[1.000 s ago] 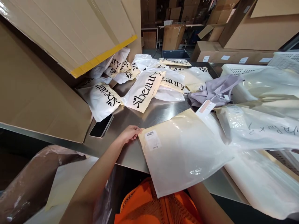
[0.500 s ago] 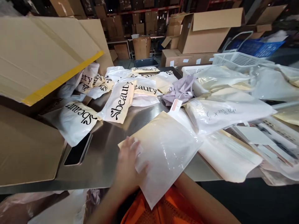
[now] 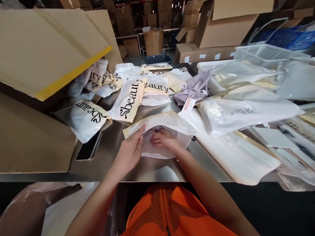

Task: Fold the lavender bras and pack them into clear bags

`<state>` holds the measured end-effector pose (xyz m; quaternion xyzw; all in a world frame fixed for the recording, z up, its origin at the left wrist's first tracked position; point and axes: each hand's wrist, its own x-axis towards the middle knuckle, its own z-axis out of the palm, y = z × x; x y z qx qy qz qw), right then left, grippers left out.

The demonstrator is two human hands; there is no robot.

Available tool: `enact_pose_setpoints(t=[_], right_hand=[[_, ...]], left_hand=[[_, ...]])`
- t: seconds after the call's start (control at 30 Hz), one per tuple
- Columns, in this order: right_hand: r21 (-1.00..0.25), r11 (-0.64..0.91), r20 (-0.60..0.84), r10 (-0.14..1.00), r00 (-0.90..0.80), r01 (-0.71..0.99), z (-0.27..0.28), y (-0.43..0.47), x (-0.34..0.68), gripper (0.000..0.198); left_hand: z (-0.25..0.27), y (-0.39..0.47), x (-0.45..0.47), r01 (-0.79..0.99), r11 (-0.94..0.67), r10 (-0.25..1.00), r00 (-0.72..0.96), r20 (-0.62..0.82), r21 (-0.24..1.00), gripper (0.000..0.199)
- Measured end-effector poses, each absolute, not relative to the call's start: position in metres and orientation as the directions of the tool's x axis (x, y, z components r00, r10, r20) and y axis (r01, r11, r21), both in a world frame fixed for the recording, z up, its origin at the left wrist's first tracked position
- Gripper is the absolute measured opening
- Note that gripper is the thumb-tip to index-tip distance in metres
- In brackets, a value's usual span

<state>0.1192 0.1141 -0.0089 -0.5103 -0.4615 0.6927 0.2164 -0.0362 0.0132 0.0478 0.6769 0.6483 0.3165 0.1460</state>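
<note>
while left hand (image 3: 130, 149) pinches rectangular cream-white plastic bag (image 3: 168, 120) in narrow grip, mouth newly gapes, admitting right hand (image 3: 164, 139); right grip: cannot tell.

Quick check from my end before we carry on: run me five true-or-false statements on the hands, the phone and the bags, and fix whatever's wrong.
1. The left hand holds an edge of the open bag. True.
2. The phone stands upright. False: it lies flat on the metal table.
3. The right hand has its fingers in the mouth of the open bag. True.
4. The purple cloth is left of the phone. False: it is to the right.
5. The tape edging the cardboard flap is blue. False: it is yellow.
</note>
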Motion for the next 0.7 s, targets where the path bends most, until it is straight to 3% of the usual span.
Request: enact_pose_setpoints(t=[0.13, 0.23, 0.3, 0.33, 0.4, 0.47, 0.53, 0.6, 0.63, 0.67, 0.7], right_hand=[[-0.855, -0.357, -0.48, 0.819, -0.314, 0.375, -0.008, 0.102, 0.149, 0.024], [-0.841, -0.058, -0.261, 0.914, -0.311, 0.537, -0.008, 0.077, 0.188, 0.021], [-0.775, 0.121, -0.196, 0.887, -0.417, 0.62, -0.01, 0.058, 0.217, 0.033], [-0.749, 0.137, -0.218, 0.873, -0.436, 0.649, -0.012, 0.05, 0.231, 0.04], [-0.718, 0.027, -0.279, 0.904, -0.323, 0.695, -0.017, 0.042, 0.258, 0.049], [-0.686, -0.12, -0.262, 0.961, -0.09, 0.717, -0.022, 0.044, 0.279, 0.051], [-0.675, -0.214, -0.298, 0.955, 0.004, 0.706, -0.027, 0.052, 0.29, 0.051], [-0.687, -0.233, -0.416, 0.903, -0.11, 0.688, -0.03, 0.061, 0.29, 0.05], [-0.703, -0.218, -0.455, 0.87, -0.191, 0.677, -0.031, 0.064, 0.286, 0.048], [-0.724, -0.186, -0.46, 0.848, -0.264, 0.664, -0.031, 0.065, 0.28, 0.047], [-0.749, -0.144, -0.435, 0.843, -0.315, 0.647, -0.03, 0.063, 0.273, 0.046]], left_hand=[[0.032, 0.002, -0.04, 0.841, -0.189, 0.975, 0.101, 0.195, 0.506, 0.047], [0.0, -0.017, -0.042, 0.915, -0.227, 0.974, 0.207, 0.096, 0.333, 0.058], [-0.02, -0.03, -0.047, 0.954, -0.218, 0.976, 0.216, 0.034, 0.207, 0.06], [-0.028, -0.036, -0.049, 0.964, -0.213, 0.977, 0.213, 0.02, 0.161, 0.058], [-0.038, -0.046, -0.053, 0.973, -0.191, 0.981, 0.185, 0.056, 0.131, 0.048], [-0.039, -0.055, -0.047, 0.969, -0.115, 0.978, 0.071, 0.198, 0.22, 0.035], [-0.035, -0.06, -0.027, 0.883, -0.016, 0.949, -0.134, 0.284, 0.47, 0.021], [-0.032, -0.062, 0.006, 0.567, 0.12, 0.965, -0.259, 0.038, 0.815, 0.023], [-0.032, -0.061, 0.025, 0.351, 0.232, 0.965, -0.198, -0.17, 0.907, 0.03], [-0.033, -0.059, 0.044, 0.128, 0.383, 0.924, -0.056, -0.379, 0.915, 0.036], [-0.036, -0.055, 0.062, -0.023, 0.498, 0.866, 0.073, -0.495, 0.867, 0.041]])
